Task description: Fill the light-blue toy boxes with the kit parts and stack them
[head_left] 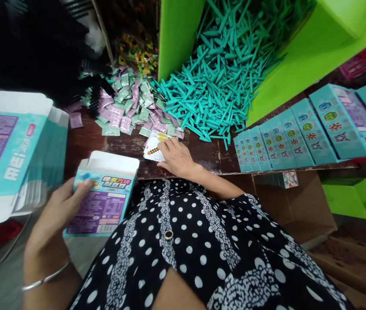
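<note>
A teal and purple carton [105,202] with its white top flaps up is gripped in my left hand [60,206], held at the table's front edge against my lap. My right hand [178,157] rests on a small stack of white printed cards [153,145]; its fingers are bent over the cards' right side, and the fingertips are partly hidden. On the top card there is a pixel-style picture in yellow, orange and black. Just behind the cards lies a heap of small pink and pale green sachets [124,103].
Turquoise pointed plastic pieces [215,86] spill from a bright green bin [179,38] at the back. Flattened cartons [17,155] are stacked at left. Filled-out teal boxes [305,129] line the right edge. Below right sit a cardboard box [302,206] and a green tray [346,196].
</note>
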Demonstrator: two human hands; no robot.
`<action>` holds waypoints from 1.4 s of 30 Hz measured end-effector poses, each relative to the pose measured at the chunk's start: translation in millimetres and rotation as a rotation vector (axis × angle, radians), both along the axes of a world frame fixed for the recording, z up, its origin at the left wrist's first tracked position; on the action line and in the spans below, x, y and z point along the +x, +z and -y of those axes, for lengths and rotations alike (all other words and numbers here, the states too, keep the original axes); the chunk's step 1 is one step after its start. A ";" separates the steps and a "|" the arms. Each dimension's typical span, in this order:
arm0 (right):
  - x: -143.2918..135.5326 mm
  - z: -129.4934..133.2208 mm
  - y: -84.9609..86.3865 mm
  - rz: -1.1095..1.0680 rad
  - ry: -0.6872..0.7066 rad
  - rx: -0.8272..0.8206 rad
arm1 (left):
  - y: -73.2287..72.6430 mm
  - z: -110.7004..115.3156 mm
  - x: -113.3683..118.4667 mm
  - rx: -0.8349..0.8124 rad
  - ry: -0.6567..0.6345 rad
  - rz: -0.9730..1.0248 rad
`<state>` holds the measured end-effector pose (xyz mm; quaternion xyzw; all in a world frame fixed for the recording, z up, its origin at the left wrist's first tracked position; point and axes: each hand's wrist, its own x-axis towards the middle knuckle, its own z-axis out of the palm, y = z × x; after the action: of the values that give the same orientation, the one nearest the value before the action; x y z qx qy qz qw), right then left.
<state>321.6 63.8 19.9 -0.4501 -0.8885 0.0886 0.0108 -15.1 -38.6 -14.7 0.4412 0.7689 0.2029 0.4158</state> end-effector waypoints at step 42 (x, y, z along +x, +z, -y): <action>22.7 -16.1 9.6 -0.192 -0.193 -0.252 | -0.1 2.6 0.1 0.055 -0.070 0.084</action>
<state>344.3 79.9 29.5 -0.5207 -0.8179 0.2402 0.0476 -15.0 -41.3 -14.8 0.4699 0.7292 0.2276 0.4423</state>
